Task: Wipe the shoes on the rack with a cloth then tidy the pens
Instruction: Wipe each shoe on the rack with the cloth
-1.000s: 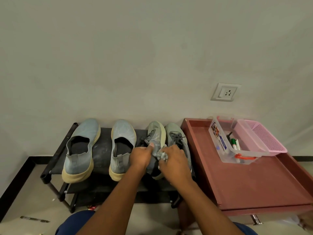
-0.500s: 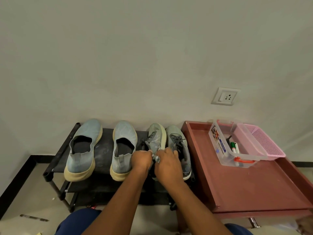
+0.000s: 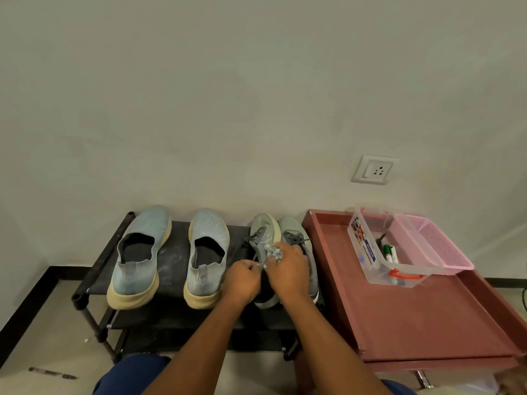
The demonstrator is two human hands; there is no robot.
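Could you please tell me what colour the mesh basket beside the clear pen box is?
The mesh basket is pink, seen clearly in the head view.

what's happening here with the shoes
A person is crouched at a black shoe rack, working on the left grey lace-up sneaker. The right hand presses a crumpled grey cloth against it while the left hand steadies it, tilted onto its side. Two blue slip-ons sit to the left. The pens wait in a clear box on the red table.
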